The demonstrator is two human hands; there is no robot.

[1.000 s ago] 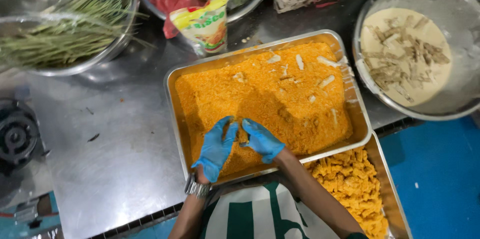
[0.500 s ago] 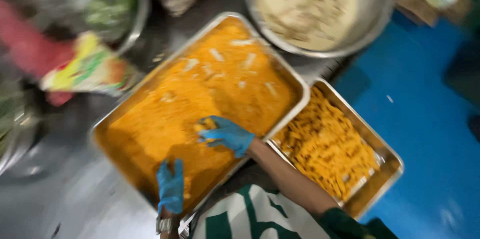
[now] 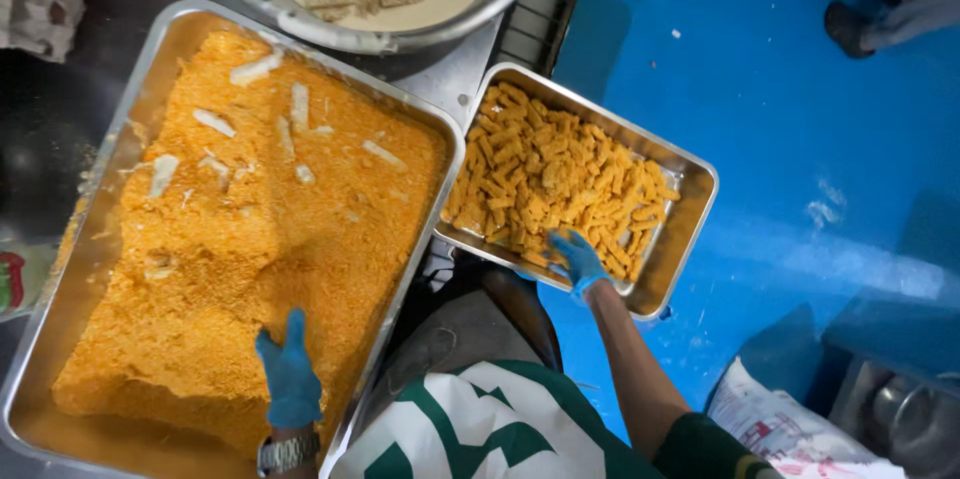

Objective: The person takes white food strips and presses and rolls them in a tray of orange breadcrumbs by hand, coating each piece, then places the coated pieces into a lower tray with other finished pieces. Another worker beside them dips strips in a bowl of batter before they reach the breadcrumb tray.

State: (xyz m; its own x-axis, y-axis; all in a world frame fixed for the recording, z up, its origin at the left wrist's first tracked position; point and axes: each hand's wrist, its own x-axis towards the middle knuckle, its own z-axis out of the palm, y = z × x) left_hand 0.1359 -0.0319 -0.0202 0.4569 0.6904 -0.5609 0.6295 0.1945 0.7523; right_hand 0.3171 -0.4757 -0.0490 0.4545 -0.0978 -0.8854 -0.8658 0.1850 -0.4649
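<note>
A large steel tray [image 3: 128, 129] holds a thick bed of orange crumbs [image 3: 250, 239] with several pale battered sticks [image 3: 298, 104] lying on top. My left hand [image 3: 290, 377], in a blue glove with a watch at the wrist, rests flat on the crumbs near the tray's front edge. To the right, a smaller steel tray [image 3: 690, 229] is filled with orange crumbed sticks [image 3: 560, 169]. My right hand [image 3: 578, 261], also gloved in blue, hovers over that tray's near edge with its fingers apart, touching the crumbed sticks.
A big steel bowl [image 3: 350, 37] of pale batter with sticks in it stands behind both trays. A blue floor [image 3: 800, 139] lies to the right, with another person's shoe [image 3: 850, 27] on it. A white printed sack [image 3: 800, 429] and a metal pot [image 3: 900, 421] sit at lower right.
My right hand has left the crumb tray and moved right to the smaller tray of crumbed sticks. My left hand stays on the crumbs. The view has swung to the right.
</note>
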